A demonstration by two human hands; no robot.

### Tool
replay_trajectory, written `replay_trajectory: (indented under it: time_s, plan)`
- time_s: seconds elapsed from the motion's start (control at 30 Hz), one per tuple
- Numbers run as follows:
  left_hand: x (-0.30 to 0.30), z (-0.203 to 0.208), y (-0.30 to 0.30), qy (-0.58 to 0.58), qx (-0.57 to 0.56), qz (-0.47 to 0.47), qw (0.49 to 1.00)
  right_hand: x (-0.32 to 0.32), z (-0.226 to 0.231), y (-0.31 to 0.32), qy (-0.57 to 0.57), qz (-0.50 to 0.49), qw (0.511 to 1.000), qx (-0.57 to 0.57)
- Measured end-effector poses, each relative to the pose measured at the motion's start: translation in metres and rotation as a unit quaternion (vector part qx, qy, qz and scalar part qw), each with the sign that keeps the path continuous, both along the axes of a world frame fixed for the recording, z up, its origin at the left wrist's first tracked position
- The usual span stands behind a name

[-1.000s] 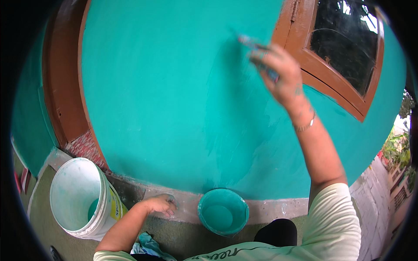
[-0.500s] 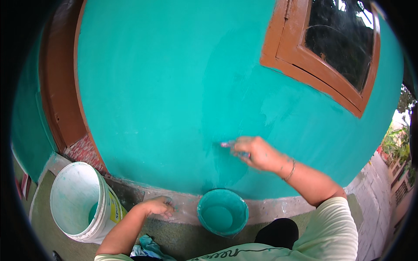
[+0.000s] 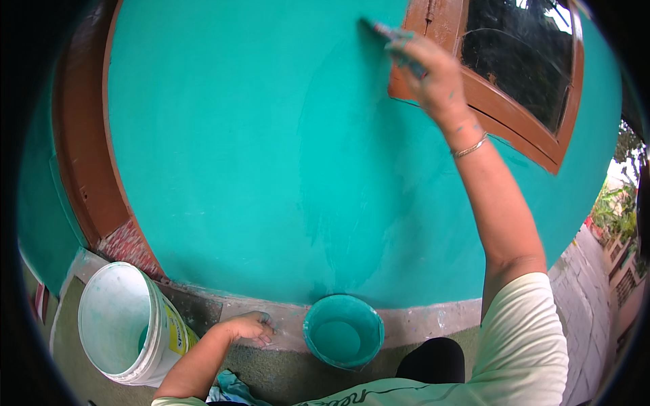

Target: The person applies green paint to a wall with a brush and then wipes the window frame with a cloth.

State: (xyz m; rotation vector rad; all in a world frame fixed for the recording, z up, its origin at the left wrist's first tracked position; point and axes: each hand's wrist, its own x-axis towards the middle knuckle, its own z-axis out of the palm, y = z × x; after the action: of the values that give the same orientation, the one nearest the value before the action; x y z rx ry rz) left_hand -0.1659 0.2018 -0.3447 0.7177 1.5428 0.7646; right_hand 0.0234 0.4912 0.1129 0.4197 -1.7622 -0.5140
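My right hand (image 3: 430,78), speckled with paint, grips a paintbrush (image 3: 387,30) by its handle. The brush tip lies against the turquoise wall (image 3: 230,135), a little left of the brown window frame (image 3: 514,125). Wet, darker patches show on the wall below it. Low down, my left hand (image 3: 252,328) hangs with its fingers loosely apart and nothing in them, near the ledge at the wall's foot. Just right of it stands a turquoise bucket (image 3: 344,303) with paint of the same colour inside.
A large white bucket (image 3: 115,318) with some turquoise paint in it stands at lower left. Behind it rises a brown door frame (image 3: 84,135). A paint-stained cloth (image 3: 233,387) lies near my left forearm. Paving (image 3: 582,298) runs along the right side.
My right hand has swept the paintbrush up the wall, from low near the bucket to beside the window frame. My left hand stays nearly where it was.
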Motion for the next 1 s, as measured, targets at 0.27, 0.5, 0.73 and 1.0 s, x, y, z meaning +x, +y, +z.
replay_trajectory:
  time_s: [0.27,0.5,0.73,1.0]
  plan:
    - [-0.005,-0.001,-0.006,-0.007,0.007,0.014,1.0,0.041,-0.145,-0.039,-0.258,-0.038,0.952,-0.159]
    - [0.001,0.0,-0.003,-0.018,-0.009,0.004,1.0,0.026,-0.028,-0.03,-0.013,0.154,0.971,-0.182]
    - [0.005,0.0,0.005,-0.004,-0.014,-0.024,1.0,0.008,-0.021,0.013,0.03,0.067,0.988,-0.136]
    - [-0.001,0.001,-0.009,-0.024,-0.011,0.01,1.0,0.044,-0.083,-0.042,-0.034,0.075,0.956,-0.283]
